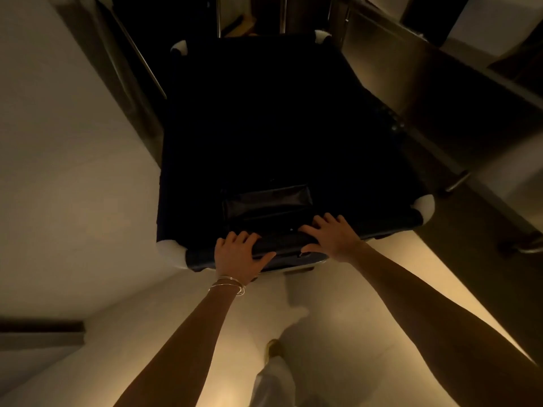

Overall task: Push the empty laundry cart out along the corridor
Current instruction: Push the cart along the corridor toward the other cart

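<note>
A dark fabric laundry cart (390,220) with white padded corners fills the middle of the head view, its inside black and showing nothing in it. A small dark pocket (267,201) hangs inside the near wall. My left hand (239,254), bangles on the wrist, grips the cart's near rim left of centre. My right hand (330,237) lies over the same rim to the right, fingers spread across the top and thumb under the edge. Both arms are stretched out straight.
A pale wall (67,171) runs close along the cart's left side, with a metal-framed doorway (141,63) ahead on the left. Dark doors with lever handles (457,182) line the right side. The floor (323,318) is light; my leg and shoe (273,348) are below.
</note>
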`<state>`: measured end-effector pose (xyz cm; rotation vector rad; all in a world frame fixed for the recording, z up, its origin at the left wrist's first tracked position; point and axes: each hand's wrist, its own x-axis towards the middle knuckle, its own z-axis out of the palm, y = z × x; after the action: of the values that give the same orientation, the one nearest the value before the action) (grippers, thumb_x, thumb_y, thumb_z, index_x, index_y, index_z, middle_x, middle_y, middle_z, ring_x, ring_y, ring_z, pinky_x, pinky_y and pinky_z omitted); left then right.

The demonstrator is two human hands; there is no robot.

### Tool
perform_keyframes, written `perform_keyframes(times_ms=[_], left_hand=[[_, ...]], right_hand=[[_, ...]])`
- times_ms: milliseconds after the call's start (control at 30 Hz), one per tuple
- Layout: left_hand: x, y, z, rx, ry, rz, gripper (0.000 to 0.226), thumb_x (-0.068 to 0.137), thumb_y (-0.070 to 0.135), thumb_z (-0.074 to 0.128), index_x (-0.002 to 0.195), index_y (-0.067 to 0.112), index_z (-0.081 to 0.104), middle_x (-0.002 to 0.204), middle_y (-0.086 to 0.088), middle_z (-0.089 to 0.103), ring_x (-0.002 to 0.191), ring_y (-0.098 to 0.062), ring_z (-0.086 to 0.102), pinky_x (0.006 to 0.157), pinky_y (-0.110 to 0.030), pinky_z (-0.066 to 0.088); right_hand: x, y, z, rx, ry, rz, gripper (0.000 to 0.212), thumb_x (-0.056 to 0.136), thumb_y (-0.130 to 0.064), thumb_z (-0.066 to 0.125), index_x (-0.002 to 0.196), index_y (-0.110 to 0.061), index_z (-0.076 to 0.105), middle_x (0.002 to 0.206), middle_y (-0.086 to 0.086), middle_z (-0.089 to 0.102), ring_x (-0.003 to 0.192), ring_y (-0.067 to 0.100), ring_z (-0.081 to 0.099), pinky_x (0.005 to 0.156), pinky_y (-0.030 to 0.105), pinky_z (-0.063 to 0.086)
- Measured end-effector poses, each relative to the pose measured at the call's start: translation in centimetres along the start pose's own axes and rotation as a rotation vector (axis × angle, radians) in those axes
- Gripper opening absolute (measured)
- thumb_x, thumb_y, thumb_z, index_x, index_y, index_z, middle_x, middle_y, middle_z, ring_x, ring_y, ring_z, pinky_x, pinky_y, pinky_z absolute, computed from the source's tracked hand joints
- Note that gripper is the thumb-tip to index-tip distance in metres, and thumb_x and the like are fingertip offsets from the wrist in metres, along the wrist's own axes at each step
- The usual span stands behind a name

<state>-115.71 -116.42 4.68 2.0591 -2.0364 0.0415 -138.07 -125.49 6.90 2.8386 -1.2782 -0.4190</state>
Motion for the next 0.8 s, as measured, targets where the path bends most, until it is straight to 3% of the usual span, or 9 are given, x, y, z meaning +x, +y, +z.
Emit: perform_keyframes(times_ms=[167, 800], left_hand=[[4.8, -0.8, 1.1, -0.006, 0.024, -0.038, 0.057, 0.073, 0.065, 0.041, 0.089, 0.017, 0.068, 0.076, -0.007, 0.066, 0.068, -0.030, 0.058, 0.062, -0.037, 0.042], [19.5, -2.6, 3.7, 0.050, 0.045, -0.309, 0.059, 0.074, 0.064, 0.039, 0.093, 0.016, 0.068, 0.079, -0.009, 0.067, 0.072, -0.031, 0.059, 0.065, -0.038, 0.044]], right_hand=[[5.0, 2.5, -1.1, 0.007, -0.051, 0.046, 0.058, 0.090, -0.060, 0.033, 0.140, -0.032, 0.026, 0.142, 0.013, 0.033, 0.129, 0.034, 0.029, 0.102, 0.050, 0.028], [23.1, 12.6, -4.2, -0.019, 0.004, -0.242, 0.058, 0.090, -0.060, 0.035, 0.138, -0.028, 0.030, 0.139, 0.014, 0.037, 0.126, 0.033, 0.032, 0.101, 0.050, 0.026]])
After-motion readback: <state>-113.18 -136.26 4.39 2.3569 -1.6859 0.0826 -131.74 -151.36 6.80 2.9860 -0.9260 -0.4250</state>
